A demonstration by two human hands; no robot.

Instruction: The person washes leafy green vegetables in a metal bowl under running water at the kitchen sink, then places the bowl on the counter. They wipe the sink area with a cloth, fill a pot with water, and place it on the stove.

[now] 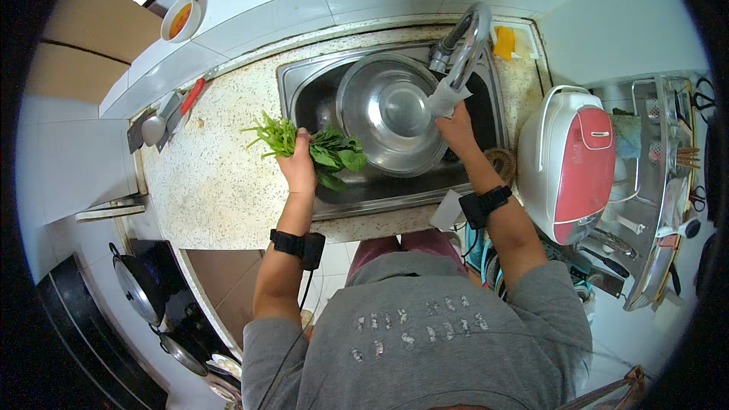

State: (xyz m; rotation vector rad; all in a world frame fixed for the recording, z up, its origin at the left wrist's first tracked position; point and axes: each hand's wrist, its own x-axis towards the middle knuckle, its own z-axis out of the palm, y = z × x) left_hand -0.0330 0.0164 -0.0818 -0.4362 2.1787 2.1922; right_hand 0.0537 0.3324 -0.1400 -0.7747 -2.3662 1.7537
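Observation:
My left hand (299,166) grips a bunch of leafy greens (276,135) over the left rim of the steel sink (364,203). Their pale stems point left, the dark leaves right towards a round metal basin (373,151) inside the sink. With my right hand (455,128) I touch the whitish wrap on the spout end of the chrome faucet (475,40), above the basin's right side. My right fingertips are partly hidden by the wrap, so whether they close on it is unclear. No stream of water can be made out.
A red and white rice cooker (584,171) stands right of the sink, beside a dish rack (655,182). Behind the sink's right corner lies a yellow cloth (504,42). Red-handled scissors or a similar tool (192,97) and a ladle (154,129) lie at the counter's left. A bowl (195,17) sits on the ledge.

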